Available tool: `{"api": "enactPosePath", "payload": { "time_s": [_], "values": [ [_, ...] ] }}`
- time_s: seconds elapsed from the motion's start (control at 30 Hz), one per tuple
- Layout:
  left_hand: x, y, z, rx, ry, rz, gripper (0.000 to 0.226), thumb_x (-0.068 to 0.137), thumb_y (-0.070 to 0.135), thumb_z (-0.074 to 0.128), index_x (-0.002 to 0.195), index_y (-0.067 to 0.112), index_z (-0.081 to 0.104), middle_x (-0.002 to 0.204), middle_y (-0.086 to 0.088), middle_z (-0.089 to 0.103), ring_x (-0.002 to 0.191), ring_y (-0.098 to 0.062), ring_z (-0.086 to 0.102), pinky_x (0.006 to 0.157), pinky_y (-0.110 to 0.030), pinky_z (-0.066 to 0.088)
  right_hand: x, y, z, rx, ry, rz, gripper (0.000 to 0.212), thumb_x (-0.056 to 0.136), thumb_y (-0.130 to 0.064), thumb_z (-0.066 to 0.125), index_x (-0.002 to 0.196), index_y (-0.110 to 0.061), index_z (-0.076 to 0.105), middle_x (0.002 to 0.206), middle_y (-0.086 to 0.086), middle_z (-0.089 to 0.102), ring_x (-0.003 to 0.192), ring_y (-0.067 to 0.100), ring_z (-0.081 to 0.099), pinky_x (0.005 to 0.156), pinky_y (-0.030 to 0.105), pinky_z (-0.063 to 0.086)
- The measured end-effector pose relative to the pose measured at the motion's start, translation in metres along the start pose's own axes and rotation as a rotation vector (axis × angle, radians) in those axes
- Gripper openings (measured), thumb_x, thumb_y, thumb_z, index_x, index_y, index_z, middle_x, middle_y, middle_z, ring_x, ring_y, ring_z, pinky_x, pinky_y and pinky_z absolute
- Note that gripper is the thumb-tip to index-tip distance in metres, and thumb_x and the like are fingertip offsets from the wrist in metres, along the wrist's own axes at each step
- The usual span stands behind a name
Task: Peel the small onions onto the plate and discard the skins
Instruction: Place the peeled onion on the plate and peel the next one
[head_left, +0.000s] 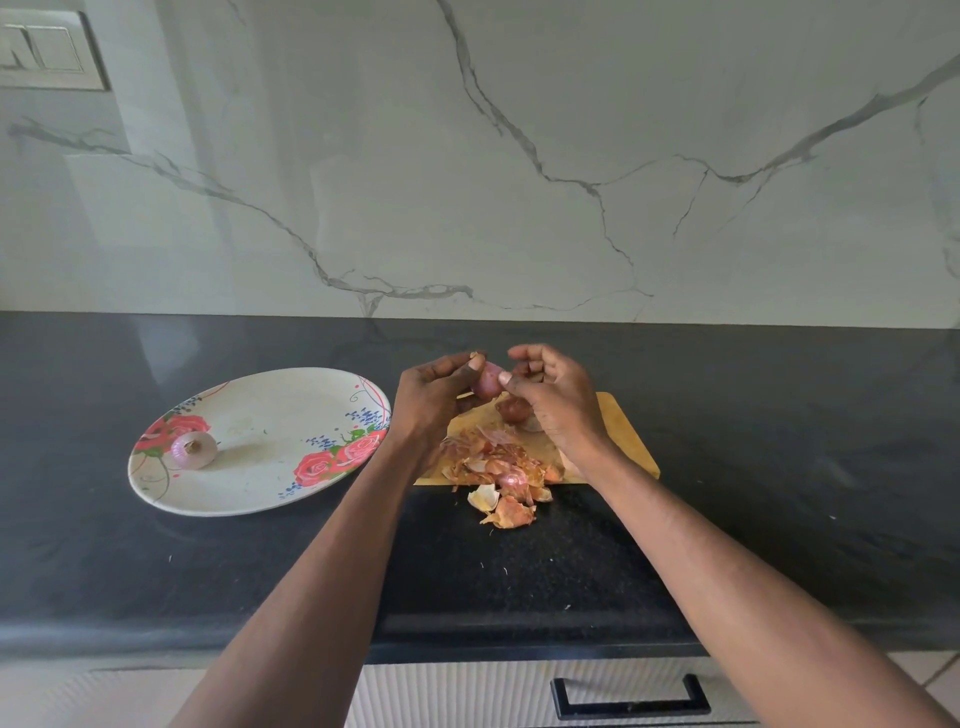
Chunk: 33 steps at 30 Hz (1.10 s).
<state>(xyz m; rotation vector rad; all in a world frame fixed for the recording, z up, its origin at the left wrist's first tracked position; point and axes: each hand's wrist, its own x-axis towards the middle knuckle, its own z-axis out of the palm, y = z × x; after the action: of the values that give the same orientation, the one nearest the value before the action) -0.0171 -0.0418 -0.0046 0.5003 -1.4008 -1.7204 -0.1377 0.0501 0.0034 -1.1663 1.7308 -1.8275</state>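
1 small onion (488, 380) is pinched between the left hand (434, 397) and the right hand (553, 397) above the cutting board (623, 441). 1 peeled onion (194, 449) is seen on the plate (260, 431) at 9 o'clock. At least 1 unpeeled onion (511, 410) is left on the board, and the skins (498, 467) at 6 o'clock are not yet discarded.

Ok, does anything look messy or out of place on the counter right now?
Yes. Some onion skins have spilled off the front edge of the wooden cutting board onto the black counter, with small flecks scattered nearer the counter edge. Otherwise nothing stands out: one peeled onion sits on the floral plate.
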Motion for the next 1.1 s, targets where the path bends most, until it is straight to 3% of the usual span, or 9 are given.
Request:
{"api": "enactPosePath", "payload": {
  "time_s": [0.1, 0.23, 0.37, 0.47, 0.6, 0.7, 0.87, 1.0, 1.1],
  "values": [
    [0.000, 0.000, 0.000, 0.001, -0.015, 0.005, 0.011, 0.095, 0.010, 0.065, 0.097, 0.008, 0.076, 0.095, -0.018, 0.074, 0.090, -0.027, 0.068, 0.085, -0.036, 0.060, -0.001, 0.000, 0.000, 0.000, -0.021, 0.006, 0.014, 0.088, -0.008, 0.075, 0.101, -0.009, 0.075, 0.093, 0.013, 0.076, 0.072, 0.017, 0.069, 0.070, 0.037, 0.061],
    [0.001, -0.002, 0.000, 0.033, -0.009, 0.018, 0.012, 0.095, 0.010, 0.066, 0.093, 0.011, 0.078, 0.092, -0.016, 0.075, 0.088, -0.027, 0.069, 0.088, -0.041, 0.060, -0.001, 0.001, -0.002, -0.019, 0.004, 0.001, 0.004, 0.089, -0.006, 0.073, 0.090, -0.010, 0.075, 0.086, 0.011, 0.076, 0.068, 0.017, 0.069, 0.068, 0.033, 0.060],
    [0.001, -0.003, -0.001, 0.077, 0.008, 0.010, 0.010, 0.095, 0.012, 0.066, 0.096, 0.009, 0.076, 0.092, -0.017, 0.075, 0.087, -0.027, 0.071, 0.088, -0.042, 0.060, 0.002, 0.007, 0.004, -0.116, -0.033, 0.001, 0.010, 0.096, -0.011, 0.066, 0.087, -0.014, 0.070, 0.084, 0.011, 0.073, 0.065, 0.014, 0.061, 0.065, 0.035, 0.053],
    [0.000, 0.000, 0.000, 0.058, 0.019, -0.045, 0.015, 0.096, 0.017, 0.066, 0.093, 0.007, 0.076, 0.090, -0.016, 0.075, 0.084, -0.025, 0.070, 0.084, -0.038, 0.061, 0.005, 0.010, 0.008, -0.167, -0.044, 0.003, 0.016, 0.100, -0.014, 0.059, 0.086, -0.020, 0.065, 0.082, 0.006, 0.068, 0.070, 0.015, 0.059, 0.068, 0.036, 0.050],
    [-0.001, 0.005, 0.000, 0.010, -0.014, -0.148, 0.022, 0.096, 0.022, 0.066, 0.097, 0.002, 0.075, 0.093, -0.018, 0.073, 0.076, -0.022, 0.068, 0.066, -0.030, 0.059, 0.009, 0.013, 0.007, -0.160, -0.018, 0.017, 0.017, 0.102, -0.018, 0.055, 0.088, -0.021, 0.064, 0.081, 0.002, 0.065, 0.074, 0.018, 0.059, 0.070, 0.040, 0.050],
    [-0.002, 0.006, 0.001, -0.022, -0.032, -0.207, 0.028, 0.096, 0.025, 0.066, 0.101, -0.001, 0.071, 0.092, -0.018, 0.073, 0.079, -0.025, 0.071, 0.072, -0.035, 0.062, 0.008, 0.014, 0.009, -0.214, -0.006, -0.015, 0.015, 0.103, -0.019, 0.053, 0.090, -0.021, 0.062, 0.090, 0.005, 0.066, 0.083, 0.019, 0.061, 0.075, 0.044, 0.054],
    [-0.004, 0.008, 0.003, -0.104, -0.041, -0.228, 0.029, 0.097, 0.020, 0.064, 0.102, -0.009, 0.064, 0.084, -0.020, 0.074, 0.077, -0.030, 0.074, 0.069, -0.035, 0.064, 0.006, 0.013, 0.009, -0.299, 0.001, -0.084, 0.014, 0.104, -0.017, 0.050, 0.094, -0.023, 0.056, 0.092, -0.003, 0.061, 0.088, 0.017, 0.061, 0.071, 0.032, 0.053],
    [-0.002, 0.006, 0.002, -0.074, 0.042, -0.216, 0.026, 0.095, 0.020, 0.066, 0.098, -0.005, 0.067, 0.081, -0.018, 0.074, 0.072, -0.028, 0.073, 0.068, -0.034, 0.064, 0.004, 0.012, 0.010, -0.287, -0.011, -0.113, 0.024, 0.104, -0.013, 0.049, 0.088, -0.030, 0.051, 0.089, -0.001, 0.063, 0.078, 0.017, 0.060, 0.063, 0.032, 0.047],
    [-0.001, 0.006, 0.001, -0.086, 0.083, -0.216, 0.024, 0.095, 0.020, 0.067, 0.100, -0.003, 0.069, 0.087, -0.018, 0.073, 0.075, -0.027, 0.073, 0.068, -0.034, 0.064, 0.003, 0.010, 0.010, -0.288, -0.025, -0.124, 0.023, 0.103, -0.013, 0.051, 0.088, -0.031, 0.051, 0.094, 0.000, 0.065, 0.077, 0.017, 0.062, 0.065, 0.034, 0.051]
  ]
}}
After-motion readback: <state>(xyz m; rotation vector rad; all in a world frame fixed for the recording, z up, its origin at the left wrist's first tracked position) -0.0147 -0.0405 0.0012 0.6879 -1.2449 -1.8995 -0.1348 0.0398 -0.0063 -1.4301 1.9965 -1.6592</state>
